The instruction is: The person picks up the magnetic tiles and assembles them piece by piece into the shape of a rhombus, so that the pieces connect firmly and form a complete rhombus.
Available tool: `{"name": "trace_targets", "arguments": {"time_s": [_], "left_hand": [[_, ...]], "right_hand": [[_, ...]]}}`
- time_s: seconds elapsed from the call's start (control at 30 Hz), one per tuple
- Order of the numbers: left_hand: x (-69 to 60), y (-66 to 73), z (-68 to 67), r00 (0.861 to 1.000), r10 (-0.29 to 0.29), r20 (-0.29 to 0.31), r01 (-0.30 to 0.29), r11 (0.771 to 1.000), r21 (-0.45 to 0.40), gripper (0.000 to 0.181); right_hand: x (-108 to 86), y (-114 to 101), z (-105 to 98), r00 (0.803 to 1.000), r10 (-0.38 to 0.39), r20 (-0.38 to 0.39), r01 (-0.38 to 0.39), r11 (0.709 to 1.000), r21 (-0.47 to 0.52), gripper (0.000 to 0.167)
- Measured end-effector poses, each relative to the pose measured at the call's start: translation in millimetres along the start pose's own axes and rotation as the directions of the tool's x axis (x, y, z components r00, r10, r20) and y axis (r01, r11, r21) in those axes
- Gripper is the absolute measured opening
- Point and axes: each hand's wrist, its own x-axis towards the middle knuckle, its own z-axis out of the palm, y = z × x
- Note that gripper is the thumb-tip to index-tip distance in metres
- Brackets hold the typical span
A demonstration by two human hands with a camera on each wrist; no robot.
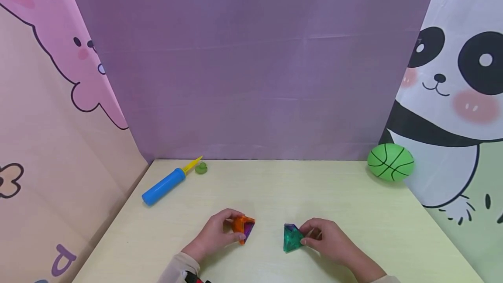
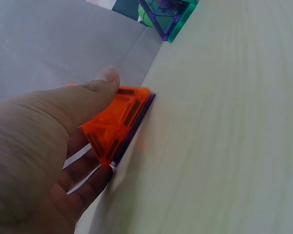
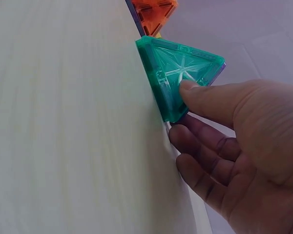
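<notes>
Near the front middle of the table, my left hand (image 1: 216, 233) grips a small piece made of translucent orange and purple triangular magnetic tiles (image 1: 239, 227). The thumb lies over the orange face (image 2: 118, 117) in the left wrist view, with the fingers beneath, and a purple tile edges its table side. To the right, my right hand (image 1: 328, 239) pinches a similar piece of green and purple triangular magnetic tiles (image 1: 292, 238). In the right wrist view the thumb presses the green face (image 3: 178, 66). The two pieces are apart, both at or just above the tabletop; contact with it is unclear.
A blue hand pump (image 1: 164, 187) with a yellow nozzle lies at the table's back left, beside a small green object (image 1: 201, 168). A green ball (image 1: 391, 162) with black lines sits at the back right corner. A purple cloth (image 1: 259, 64) hangs behind the table (image 1: 259, 187).
</notes>
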Motion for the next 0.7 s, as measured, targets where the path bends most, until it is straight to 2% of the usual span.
{"name": "trace_targets", "arguments": {"time_s": [0.33, 0.7], "left_hand": [[0.5, 1.6, 6.1, 0.999, -0.006, 0.039, 0.007, 0.999, -0.032, 0.037], [-0.4, 7.5, 15.5, 0.996, 0.052, 0.073, -0.049, 0.998, -0.038, 0.034]], "right_hand": [[0.4, 0.0, 0.9, 1.000, -0.009, -0.004, 0.009, 1.000, -0.007, 0.019], [0.8, 0.8, 3.9, 0.998, 0.002, 0.055, -0.004, 0.999, 0.044, 0.017]]}}
